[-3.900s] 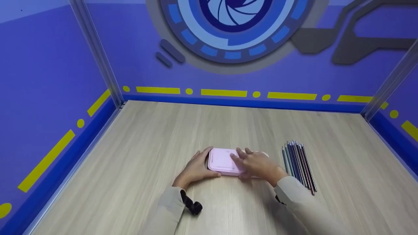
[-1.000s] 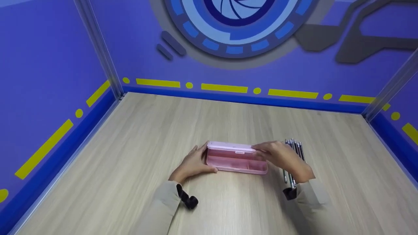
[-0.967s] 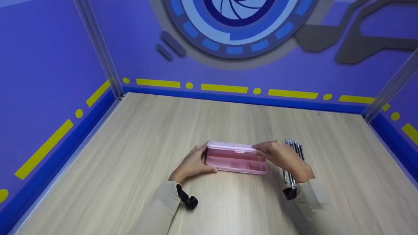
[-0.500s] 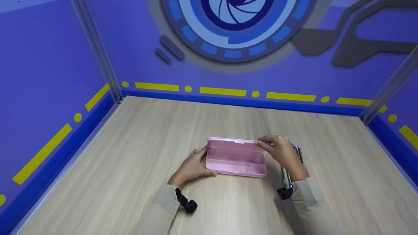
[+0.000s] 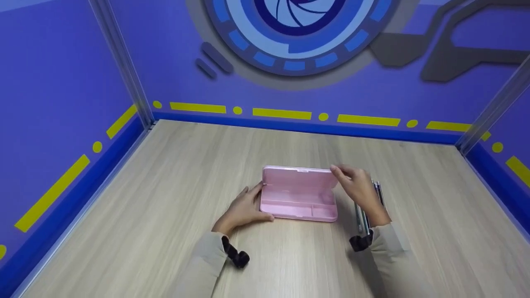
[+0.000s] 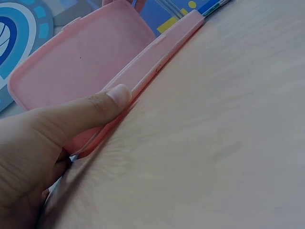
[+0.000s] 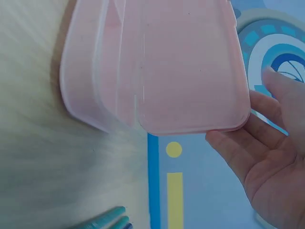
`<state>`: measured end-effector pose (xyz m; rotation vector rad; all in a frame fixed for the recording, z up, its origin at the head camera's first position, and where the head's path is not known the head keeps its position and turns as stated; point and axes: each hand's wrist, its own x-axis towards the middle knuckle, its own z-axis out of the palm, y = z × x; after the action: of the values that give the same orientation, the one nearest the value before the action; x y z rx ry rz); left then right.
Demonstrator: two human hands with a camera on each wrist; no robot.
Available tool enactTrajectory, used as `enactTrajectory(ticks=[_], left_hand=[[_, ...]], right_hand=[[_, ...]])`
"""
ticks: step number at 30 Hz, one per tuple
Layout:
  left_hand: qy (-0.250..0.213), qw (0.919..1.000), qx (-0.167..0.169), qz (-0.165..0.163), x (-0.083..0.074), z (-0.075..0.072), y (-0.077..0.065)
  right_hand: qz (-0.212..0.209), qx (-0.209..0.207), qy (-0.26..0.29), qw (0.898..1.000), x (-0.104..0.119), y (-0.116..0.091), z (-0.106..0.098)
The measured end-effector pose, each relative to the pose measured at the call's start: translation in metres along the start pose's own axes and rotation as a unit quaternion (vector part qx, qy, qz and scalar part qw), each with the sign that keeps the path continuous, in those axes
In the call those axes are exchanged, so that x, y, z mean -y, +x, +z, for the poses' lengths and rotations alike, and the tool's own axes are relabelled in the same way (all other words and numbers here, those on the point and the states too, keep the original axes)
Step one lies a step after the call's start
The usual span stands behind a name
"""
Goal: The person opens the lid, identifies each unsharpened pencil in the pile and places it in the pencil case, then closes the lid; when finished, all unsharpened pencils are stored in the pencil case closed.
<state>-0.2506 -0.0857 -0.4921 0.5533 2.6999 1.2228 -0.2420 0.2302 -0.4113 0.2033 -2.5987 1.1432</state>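
pink pencil case (image 5: 296, 194) on the pale wood table (image 5: 207, 165), between the two hands. lid (image 7: 190, 71) raised and tilted back on the far side of the base, its inside facing the wearer. divider (image 5: 312, 211) toward the base's right end: long compartment left of it, small one right. left hand (image 5: 242, 209) grasping the case's left end, thumb against the front wall. right hand (image 5: 359, 188) at the lid's upper right corner, fingers loosely extended, touching the edge, some behind it. pencils (image 5: 362, 219) bunched just right of the case, partly hidden by that arm
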Motion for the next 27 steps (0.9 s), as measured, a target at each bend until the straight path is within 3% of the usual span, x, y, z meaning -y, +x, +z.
enactTrajectory(ticks=[7, 15, 27], left_hand=[[0.005, 1.0, -0.003, 0.002, 0.0, 0.0, 0.0], [-0.001, 0.9999, 0.0, 0.01, -0.002, -0.002, 0.0], [-0.003, 1.0, -0.003, -0.005, -0.004, 0.0, -0.001]], right_hand=[[0.074, 0.031, 0.118, 0.99, -0.008, 0.007, 0.003], [0.09, 0.111, 0.251, 0.957, -0.015, 0.016, 0.009], [0.131, 0.182, 0.296, 0.929, -0.032, 0.035, 0.019]])
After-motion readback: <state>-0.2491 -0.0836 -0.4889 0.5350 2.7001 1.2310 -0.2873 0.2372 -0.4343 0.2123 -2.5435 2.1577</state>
